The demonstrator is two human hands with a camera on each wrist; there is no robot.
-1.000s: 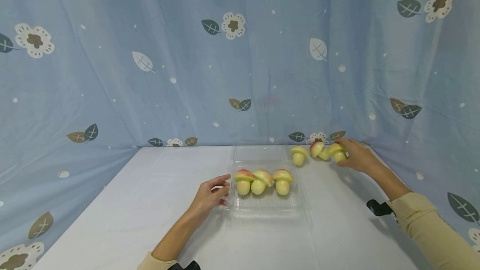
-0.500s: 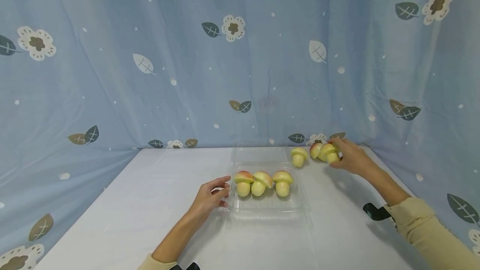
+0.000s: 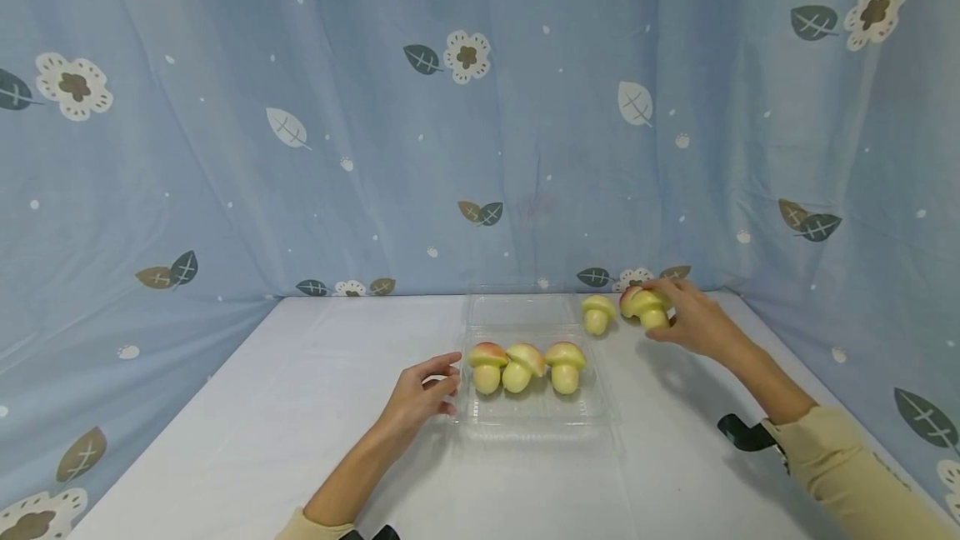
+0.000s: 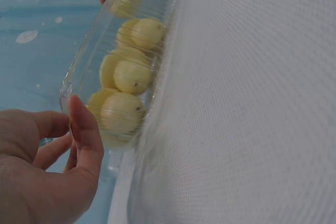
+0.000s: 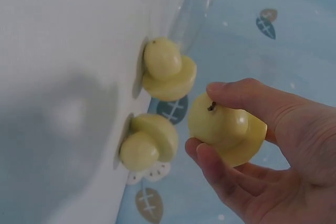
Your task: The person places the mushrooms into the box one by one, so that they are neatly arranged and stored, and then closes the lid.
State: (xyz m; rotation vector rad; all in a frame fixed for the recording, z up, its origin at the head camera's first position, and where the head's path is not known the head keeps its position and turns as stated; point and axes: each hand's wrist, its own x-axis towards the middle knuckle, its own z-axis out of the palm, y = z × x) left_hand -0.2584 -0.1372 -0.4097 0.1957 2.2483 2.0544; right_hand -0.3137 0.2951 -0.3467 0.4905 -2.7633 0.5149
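Toward nine o'clock in the head view, the person's right hand [image 3: 693, 319] has shifted slightly since the earlier frames, bringing along a yellow-green, mushroom-shaped piece with a rounded cap and stubby stem [image 3: 654, 319]. Its thumb and fingers grip that piece; the right wrist view shows a small dark tip on the stem.

With the clear plastic hinged container [image 3: 517, 416] as the clock's centre, the held piece is at about two o'clock. Past it toward nine o'clock lies a tipped piece with a red-blushed cap [image 3: 627, 302], partly hidden in the head view but standing apart from the held one in the right wrist view. Nearer the container, also around two o'clock, is an upright yellow-green piece [image 3: 597, 319], just beside the transparent open lid [image 3: 522, 308], which lies at twelve o'clock.

Inside the container, three similar pieces [image 3: 517, 373] sit in a row from nine to three o'clock, the middle one leaning.

At nine o'clock, the left hand [image 3: 420, 390] has stayed at the container's edge, thumb and fingers bent there; whether they pinch the rim cannot be told.

White covering spreads over the surface [image 3: 360, 357], and a blue curtain printed with leaves and flowers [image 3: 375, 107] hangs at twelve o'clock. Tan sleeves [image 3: 855, 448] cover the forearms partway.
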